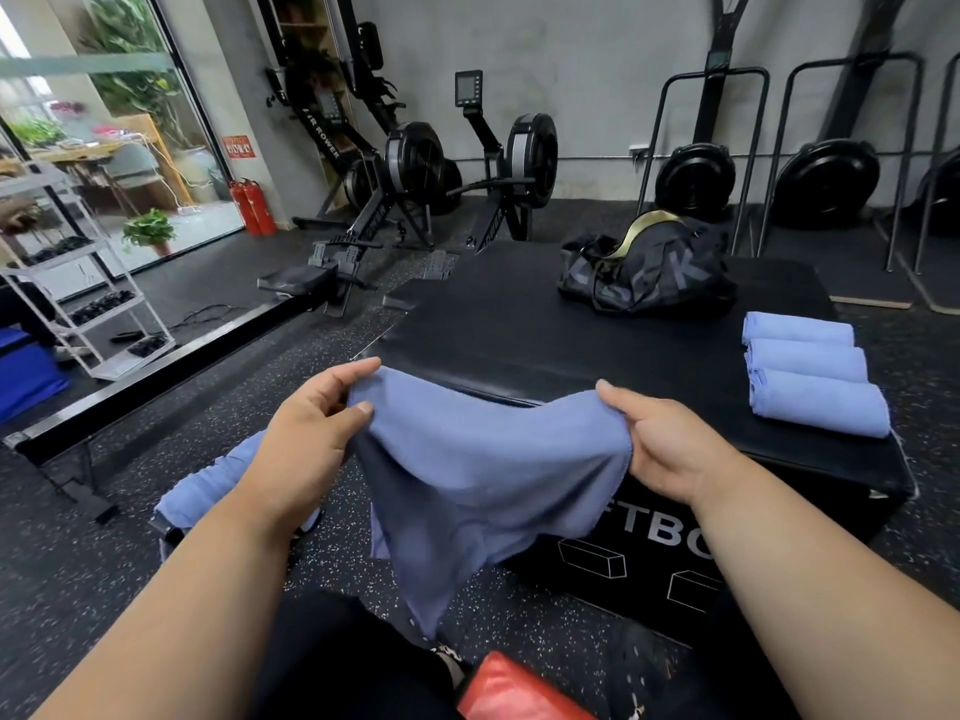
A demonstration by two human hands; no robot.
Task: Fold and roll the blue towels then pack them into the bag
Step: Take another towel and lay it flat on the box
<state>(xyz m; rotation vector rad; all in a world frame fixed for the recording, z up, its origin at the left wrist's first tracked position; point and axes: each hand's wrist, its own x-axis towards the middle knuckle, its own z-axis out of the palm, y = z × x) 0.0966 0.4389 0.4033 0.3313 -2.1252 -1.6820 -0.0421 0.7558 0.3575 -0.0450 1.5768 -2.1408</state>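
Blue towel (pixel 483 475) hangs in front of the black box (pixel 519 324), left hand (pixel 306 433) and right hand (pixel 670 444) each pinching a top corner, likely spreading it for folding. Three rolled towels (pixel 810 374) wait on the box's right side, bag (pixel 649 272) behind. Box reads "FTBO"; a rower (pixel 332 142) beyond, "AIR ROWER".

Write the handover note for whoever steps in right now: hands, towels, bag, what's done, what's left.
Left hand and right hand each pinch a top corner of one towel, held up unfolded over the box's near edge.
Three rolled towels lie side by side on the box, right side.
Bag sits at the box's far end; nothing visibly packed.
More blue cloth lies on the floor under the left arm.
Left: fold and roll the held towel, handle the floor cloth, pack all rolls.
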